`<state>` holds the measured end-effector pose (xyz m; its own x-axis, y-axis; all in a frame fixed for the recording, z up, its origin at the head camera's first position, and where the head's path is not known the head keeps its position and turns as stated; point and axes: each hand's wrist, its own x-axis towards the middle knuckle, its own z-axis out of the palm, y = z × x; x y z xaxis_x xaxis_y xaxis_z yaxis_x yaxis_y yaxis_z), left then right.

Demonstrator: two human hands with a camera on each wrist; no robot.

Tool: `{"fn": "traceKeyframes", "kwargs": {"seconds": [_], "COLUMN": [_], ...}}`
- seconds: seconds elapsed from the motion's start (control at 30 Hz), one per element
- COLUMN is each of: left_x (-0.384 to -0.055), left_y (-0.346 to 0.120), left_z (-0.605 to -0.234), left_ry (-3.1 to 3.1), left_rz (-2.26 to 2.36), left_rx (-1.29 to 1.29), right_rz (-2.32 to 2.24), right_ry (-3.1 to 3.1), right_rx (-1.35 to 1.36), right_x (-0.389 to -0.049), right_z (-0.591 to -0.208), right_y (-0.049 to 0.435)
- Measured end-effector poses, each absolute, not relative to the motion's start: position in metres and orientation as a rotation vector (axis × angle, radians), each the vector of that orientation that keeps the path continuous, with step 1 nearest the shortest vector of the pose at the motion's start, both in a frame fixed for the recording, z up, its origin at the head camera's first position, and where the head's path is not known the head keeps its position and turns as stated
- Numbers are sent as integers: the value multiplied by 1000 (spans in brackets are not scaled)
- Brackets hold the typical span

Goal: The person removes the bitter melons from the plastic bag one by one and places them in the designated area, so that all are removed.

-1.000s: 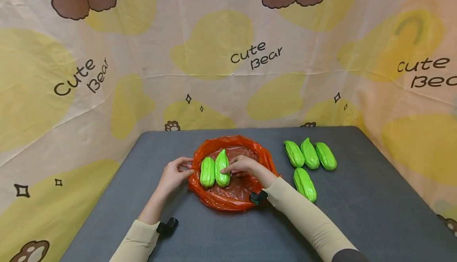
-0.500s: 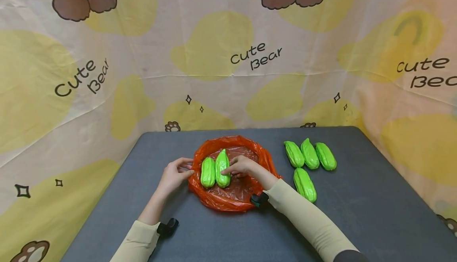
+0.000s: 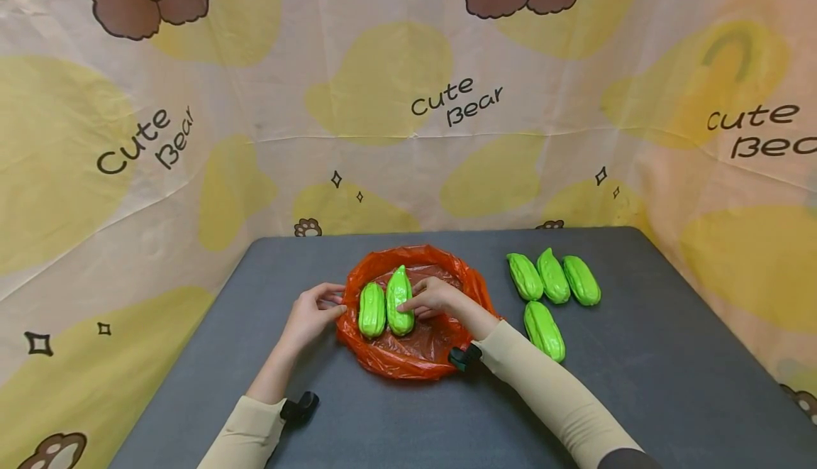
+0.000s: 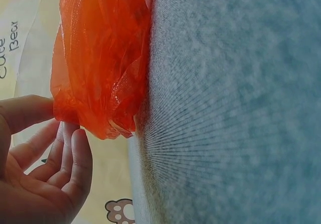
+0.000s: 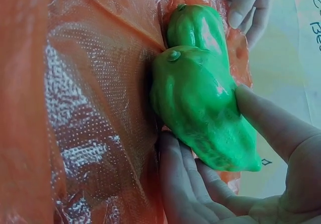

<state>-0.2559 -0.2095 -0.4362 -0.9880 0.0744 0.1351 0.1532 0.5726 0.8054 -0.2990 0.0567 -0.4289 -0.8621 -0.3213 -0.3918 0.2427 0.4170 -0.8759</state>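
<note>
At the middle of the table lies a red plastic bag [image 3: 396, 368], its mouth spread wide and its rim rolled outward. Two glossy green ridged gourds lie side by side inside it. My left hand [image 3: 313, 313] pinches the bag's left edge between thumb and fingers; in the left wrist view, its fingertips are partly behind the red film. With my right hand [image 3: 440, 299] I hold the right-hand gourd [image 5: 200, 98], thumb on one side and fingers on the other. The left-hand gourd [image 3: 371, 309] is untouched, close beside it.
Right of the bag, three more green gourds [image 3: 553, 277] lie in a row on the grey table [image 3: 383, 426]. Another gourd [image 3: 545, 330] lies nearer, by my right sleeve. A printed cloth [image 3: 383, 86] hangs behind and at both sides.
The gourd in my right hand has shifted very slightly to the right, leaving a narrow gap to its neighbour. My left hand keeps its place on the bag's edge.
</note>
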Motion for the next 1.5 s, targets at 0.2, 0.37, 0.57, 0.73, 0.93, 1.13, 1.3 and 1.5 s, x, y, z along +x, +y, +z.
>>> {"fn": "traceKeyframes", "kwargs": {"seconds": [0.2,0.37,0.57,0.73,0.93,1.13,1.3,1.5], "left_x": [-256,-256,-256,-257,-258,-258,-258,-257], "left_y": [-209,-209,-207,-207,-208,-208,-209,-209], "left_z": [-435,-434,-434,-435,-434,-435,-436,-436], "left_ry": [-2712,-2718,-2718,-2715,-2720,-2722,-2724,-2727], "left_rz": [-1393,-1389,-1396,-1403,-1411,-1409,-1406,-1409], "left_rx": [-195,-189,-183,-180,-178,-171,-169,-160], "right_rz": [-1482,-1488,-1477,-1486,-1530,-1516,-1534,-1561], "right_ry": [2142,2121,2110,2105,2082,2106,2103,2103], "right_rx": [-42,-25,-50,-77,-77,-105,-109,-127], "right_x": [-298,-298,-298,-296,-291,-286,-282,-281], "right_z": [-427,-425,-421,-415,-408,-401,-396,-392], "right_y": [57,58,61,64,66,69,73,77]}}
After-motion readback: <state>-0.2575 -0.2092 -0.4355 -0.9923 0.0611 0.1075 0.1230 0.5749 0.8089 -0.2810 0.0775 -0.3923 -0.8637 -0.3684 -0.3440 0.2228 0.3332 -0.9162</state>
